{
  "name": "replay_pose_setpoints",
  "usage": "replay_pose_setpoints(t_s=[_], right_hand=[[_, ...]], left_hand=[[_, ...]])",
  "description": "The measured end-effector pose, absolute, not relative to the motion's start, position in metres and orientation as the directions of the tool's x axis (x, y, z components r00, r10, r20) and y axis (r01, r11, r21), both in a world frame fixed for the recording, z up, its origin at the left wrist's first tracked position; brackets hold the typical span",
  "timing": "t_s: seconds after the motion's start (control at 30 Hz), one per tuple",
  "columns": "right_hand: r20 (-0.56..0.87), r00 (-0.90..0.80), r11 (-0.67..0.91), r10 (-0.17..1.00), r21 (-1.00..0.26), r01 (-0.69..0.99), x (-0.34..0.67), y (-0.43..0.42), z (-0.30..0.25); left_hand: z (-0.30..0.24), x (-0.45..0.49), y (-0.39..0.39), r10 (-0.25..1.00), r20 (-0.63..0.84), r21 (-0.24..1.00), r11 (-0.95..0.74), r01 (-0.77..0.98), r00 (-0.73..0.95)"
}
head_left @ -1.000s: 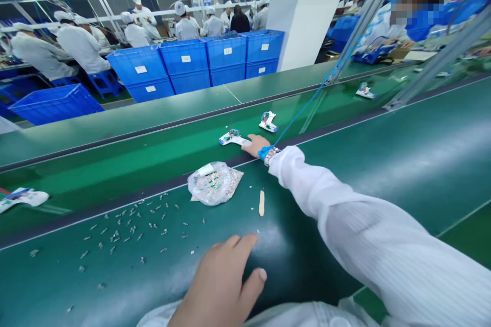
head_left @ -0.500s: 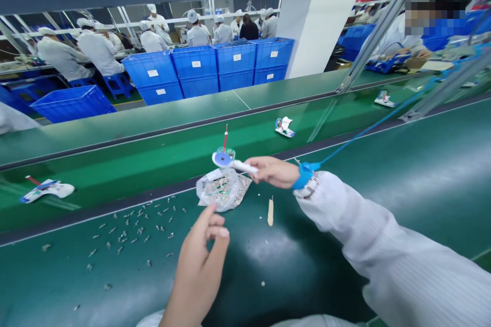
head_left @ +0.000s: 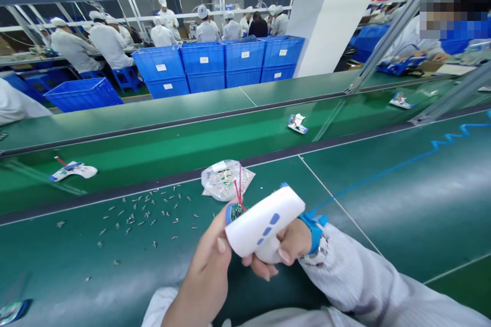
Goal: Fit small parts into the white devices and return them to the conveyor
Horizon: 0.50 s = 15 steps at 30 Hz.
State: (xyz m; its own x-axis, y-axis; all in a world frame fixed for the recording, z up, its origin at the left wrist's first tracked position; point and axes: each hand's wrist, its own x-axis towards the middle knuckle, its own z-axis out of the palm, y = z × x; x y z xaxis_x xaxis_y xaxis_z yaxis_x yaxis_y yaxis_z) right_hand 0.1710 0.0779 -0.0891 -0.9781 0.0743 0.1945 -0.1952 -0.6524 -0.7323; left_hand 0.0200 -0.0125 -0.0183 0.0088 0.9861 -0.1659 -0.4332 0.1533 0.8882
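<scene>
Both hands hold a white plastic handheld device housing (head_left: 264, 222), with blue oval marks on its side. A green circuit board (head_left: 235, 212) and thin red wires show at its left end. My left hand (head_left: 209, 271) is closed around that end, thumb on the near side. Gripping the handle from the right is my right hand (head_left: 293, 242), with a blue wrist strap (head_left: 315, 230) behind it. Beyond the device lies a clear plastic bag (head_left: 222, 179) of small parts. Several small metal pieces (head_left: 140, 214) are scattered on the green bench (head_left: 126, 286) to the left.
A green conveyor belt (head_left: 192, 145) runs behind the bench, carrying similar housings (head_left: 74, 169). A blue coiled cord (head_left: 387, 176) stretches right from the strap. At lower left sits a blue-edged circuit board piece (head_left: 14, 310). Blue bins (head_left: 203, 64) and people in white stand beyond.
My right hand has brought the housing from beside the bag nearer to me and turned it. My left hand, free before, now grips its other end. The view has shifted slightly.
</scene>
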Motion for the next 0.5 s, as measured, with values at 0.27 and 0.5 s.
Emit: replay_pose_setpoints(t_s=[0.27,0.5], right_hand=[[0.264,-0.934,-0.664,-0.240,-0.746,-0.040,0.152,0.079,-0.113],[0.175,-0.871,-0.543,-0.460,-0.831,0.120,0.141,0.080,-0.093]], left_hand=[[-0.009,0.024,-0.013,0.960,-0.274,0.860,0.274,-0.431,0.062],[-0.019,0.023,-0.007,0.959,-0.251,0.841,0.148,-0.521,-0.134]])
